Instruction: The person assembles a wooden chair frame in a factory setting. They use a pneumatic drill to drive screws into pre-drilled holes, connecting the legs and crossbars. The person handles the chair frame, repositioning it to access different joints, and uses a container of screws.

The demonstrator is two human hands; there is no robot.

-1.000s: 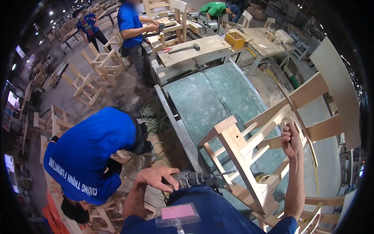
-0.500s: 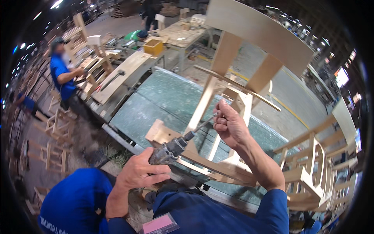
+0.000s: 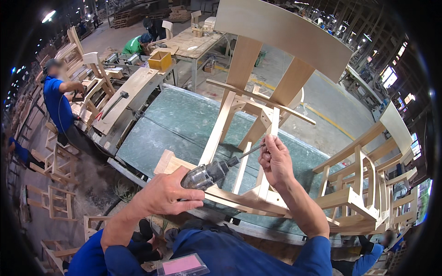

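My left hand [image 3: 166, 194] grips a power screwdriver [image 3: 206, 176], a dark, worn tool with a long thin bit [image 3: 248, 152] pointing up and to the right. At the far end of the bit, my right hand [image 3: 277, 162] has its fingers pinched together. Whatever sits between those fingertips is too small to make out, and the bit's tip is hidden there. Just beyond both hands, an unpainted wooden chair frame [image 3: 215, 130] rests tipped over on a green-topped table [image 3: 161, 120]. Its broad curved backrest [image 3: 281, 34] stands at the far side.
More wooden chairs [image 3: 357, 198] stand close on the right. At the left, a co-worker in blue [image 3: 60, 103] works beside a bench [image 3: 124, 103] with a hammer [image 3: 114, 105] and a yellow bin [image 3: 159, 60]. Another person in blue [image 3: 87, 253] is low at my left.
My view has shifted, so the bench and chair frame appear farther left. My right fingers have stayed at the bit's end, and the screwdriver is still in my left hand.
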